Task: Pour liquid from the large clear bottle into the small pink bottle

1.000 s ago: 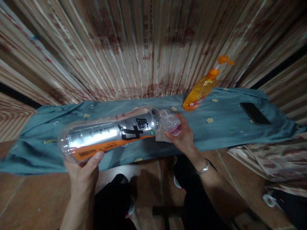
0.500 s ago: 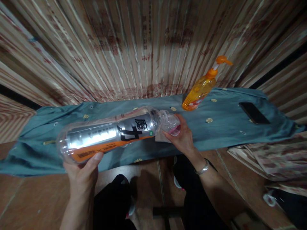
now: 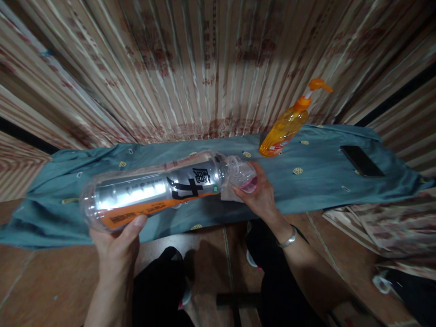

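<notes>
A large clear plastic bottle point(image 3: 153, 190) with a silver and orange label lies nearly level over the bench, its neck pointing right. My left hand point(image 3: 117, 240) is closed around its base end, thumb on the label. My right hand point(image 3: 260, 193) grips a small clear cup point(image 3: 243, 172), tilted, with pink at its lower end. The bottle's mouth is at the cup's opening; I cannot tell whether they touch. A pale flat piece point(image 3: 230, 194) shows below the cup, partly hidden. I cannot make out any liquid flowing.
A teal patterned cloth point(image 3: 327, 168) covers the narrow bench. An orange pump bottle point(image 3: 284, 131) stands behind my right hand, and a dark phone point(image 3: 363, 160) lies farther right. Striped curtains point(image 3: 190, 68) hang along the back. My legs point(image 3: 160, 290) are below the bench's near edge.
Almost nothing differs. Both hands keep their hold on the bottle and the cup, and the whole view has shifted very slightly.
</notes>
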Demonstrator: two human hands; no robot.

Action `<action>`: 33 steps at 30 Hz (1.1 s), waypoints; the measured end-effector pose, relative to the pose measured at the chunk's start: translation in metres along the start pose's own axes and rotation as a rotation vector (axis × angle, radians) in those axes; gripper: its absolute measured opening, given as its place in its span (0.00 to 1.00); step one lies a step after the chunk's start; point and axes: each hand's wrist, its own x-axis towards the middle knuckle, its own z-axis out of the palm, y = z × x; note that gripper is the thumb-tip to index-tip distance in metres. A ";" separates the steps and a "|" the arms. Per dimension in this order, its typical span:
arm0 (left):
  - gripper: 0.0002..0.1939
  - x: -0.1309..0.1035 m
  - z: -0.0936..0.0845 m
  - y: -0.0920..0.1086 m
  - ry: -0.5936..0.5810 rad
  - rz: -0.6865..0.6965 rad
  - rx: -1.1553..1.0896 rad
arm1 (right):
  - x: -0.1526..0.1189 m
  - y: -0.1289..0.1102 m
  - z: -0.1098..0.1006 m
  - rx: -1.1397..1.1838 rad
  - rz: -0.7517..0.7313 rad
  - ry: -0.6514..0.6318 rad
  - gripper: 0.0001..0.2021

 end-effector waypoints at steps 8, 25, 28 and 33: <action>0.25 0.000 0.000 -0.001 0.022 -0.006 0.040 | 0.000 0.001 0.000 -0.002 -0.001 0.005 0.40; 0.26 0.000 -0.006 -0.003 -0.024 0.009 0.085 | 0.000 0.001 0.001 0.004 -0.025 0.043 0.39; 0.24 0.000 -0.007 -0.003 -0.027 0.011 0.065 | 0.000 0.000 0.001 0.007 -0.014 0.040 0.39; 0.24 0.000 -0.006 -0.004 -0.026 0.013 0.020 | 0.001 -0.001 0.002 0.008 -0.001 0.038 0.39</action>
